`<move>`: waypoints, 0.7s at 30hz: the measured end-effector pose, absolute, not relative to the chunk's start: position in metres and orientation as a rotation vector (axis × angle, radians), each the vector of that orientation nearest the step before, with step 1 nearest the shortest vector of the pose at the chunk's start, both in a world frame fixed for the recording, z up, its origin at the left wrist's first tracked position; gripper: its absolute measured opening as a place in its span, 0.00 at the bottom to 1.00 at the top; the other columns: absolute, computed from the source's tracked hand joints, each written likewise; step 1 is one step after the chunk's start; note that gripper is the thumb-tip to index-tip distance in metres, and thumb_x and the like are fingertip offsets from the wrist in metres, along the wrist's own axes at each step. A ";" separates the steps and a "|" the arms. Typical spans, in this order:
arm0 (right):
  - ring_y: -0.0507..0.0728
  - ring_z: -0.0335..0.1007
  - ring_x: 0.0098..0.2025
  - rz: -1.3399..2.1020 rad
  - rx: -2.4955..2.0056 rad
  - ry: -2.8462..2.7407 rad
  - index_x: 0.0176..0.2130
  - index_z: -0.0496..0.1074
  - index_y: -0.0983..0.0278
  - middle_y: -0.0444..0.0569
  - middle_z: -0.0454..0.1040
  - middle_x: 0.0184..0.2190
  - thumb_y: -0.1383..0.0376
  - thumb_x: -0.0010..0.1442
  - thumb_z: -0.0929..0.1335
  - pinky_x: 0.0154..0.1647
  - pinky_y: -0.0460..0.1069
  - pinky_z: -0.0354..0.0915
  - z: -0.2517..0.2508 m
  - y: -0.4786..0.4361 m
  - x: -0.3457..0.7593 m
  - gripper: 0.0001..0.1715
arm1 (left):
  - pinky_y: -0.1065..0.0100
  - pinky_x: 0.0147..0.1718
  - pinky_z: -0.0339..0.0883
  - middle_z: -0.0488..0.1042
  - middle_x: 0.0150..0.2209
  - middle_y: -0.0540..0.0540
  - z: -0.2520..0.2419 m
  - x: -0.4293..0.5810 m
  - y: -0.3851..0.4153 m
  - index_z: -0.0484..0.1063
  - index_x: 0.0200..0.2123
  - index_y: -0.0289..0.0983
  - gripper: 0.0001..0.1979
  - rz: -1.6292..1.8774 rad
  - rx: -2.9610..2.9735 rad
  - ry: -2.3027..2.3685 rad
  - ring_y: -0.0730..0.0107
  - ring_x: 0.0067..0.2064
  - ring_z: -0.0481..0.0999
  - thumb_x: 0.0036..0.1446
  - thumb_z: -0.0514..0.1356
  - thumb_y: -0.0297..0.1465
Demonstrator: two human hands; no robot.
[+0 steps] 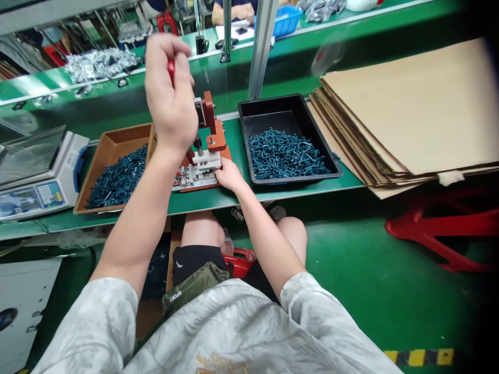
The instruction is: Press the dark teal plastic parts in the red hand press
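Note:
My left hand [171, 98] is raised high, its fingers wrapped round the red handle [170, 71] of a small hand press [212, 117]. Low at the front of the press, my right hand [229, 174] has its fingertips together against the right side of the metal fixture [197, 174]. Whatever those fingertips hold, if anything, is hidden. Left of the press lies a brown tray [117, 136] with a heap of dark blue plastic parts [119, 179]. A black tray [268, 111] on the right bears many thin blue parts [286, 156].
A weighing scale [42, 171] stands at the far left of the green bench. Stacked cardboard sheets [413, 109] overhang its right front edge. A metal post [262, 49] rises behind. Beyond are a blue basket [287, 21], bagged parts [103, 63] and another person's hands [242, 12]. A red stool [440, 228] stands right.

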State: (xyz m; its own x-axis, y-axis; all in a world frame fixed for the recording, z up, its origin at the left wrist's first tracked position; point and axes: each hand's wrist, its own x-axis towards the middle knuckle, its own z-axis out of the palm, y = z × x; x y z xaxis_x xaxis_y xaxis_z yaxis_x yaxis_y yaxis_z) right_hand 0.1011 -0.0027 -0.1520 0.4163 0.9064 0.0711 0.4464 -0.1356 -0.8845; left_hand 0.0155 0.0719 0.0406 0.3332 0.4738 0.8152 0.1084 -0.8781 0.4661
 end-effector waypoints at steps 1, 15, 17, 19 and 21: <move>0.64 0.75 0.50 0.613 -1.759 -1.185 0.46 0.76 0.65 0.54 0.81 0.45 0.70 0.60 0.63 0.56 0.56 0.69 -0.152 -0.004 0.099 0.17 | 0.44 0.41 0.72 0.70 0.40 0.46 0.053 0.021 0.082 0.65 0.47 0.32 0.47 1.460 2.325 0.566 0.55 0.49 0.82 0.60 0.16 0.53; 0.65 0.70 0.60 0.423 -1.784 -1.338 0.53 0.77 0.65 0.59 0.72 0.58 0.66 0.64 0.65 0.66 0.58 0.63 -0.155 -0.010 0.076 0.20 | 0.48 0.66 0.60 0.70 0.62 0.29 -0.117 -0.084 0.085 0.67 0.60 0.30 0.31 1.065 2.426 1.108 0.48 0.65 0.68 0.63 0.59 0.47; 0.64 0.71 0.60 0.415 -1.811 -1.320 0.52 0.78 0.63 0.57 0.73 0.58 0.66 0.63 0.66 0.66 0.56 0.64 -0.153 -0.006 0.076 0.19 | 0.51 0.64 0.63 0.75 0.58 0.33 -0.138 -0.087 0.083 0.72 0.55 0.32 0.22 0.833 2.324 1.245 0.50 0.61 0.72 0.68 0.53 0.42; 0.64 0.71 0.60 0.401 -1.826 -1.325 0.52 0.78 0.63 0.57 0.74 0.57 0.66 0.63 0.66 0.64 0.55 0.65 -0.150 -0.003 0.076 0.20 | 0.51 0.63 0.64 0.78 0.56 0.36 -0.140 -0.083 0.084 0.74 0.53 0.34 0.23 0.758 2.117 1.351 0.52 0.59 0.74 0.72 0.45 0.39; 0.64 0.71 0.60 0.369 -1.848 -1.377 0.52 0.78 0.64 0.58 0.76 0.55 0.67 0.62 0.65 0.63 0.55 0.66 -0.145 -0.004 0.074 0.21 | 0.51 0.62 0.64 0.78 0.55 0.36 -0.132 -0.082 0.083 0.72 0.56 0.33 0.26 0.780 1.933 1.384 0.54 0.58 0.75 0.73 0.38 0.36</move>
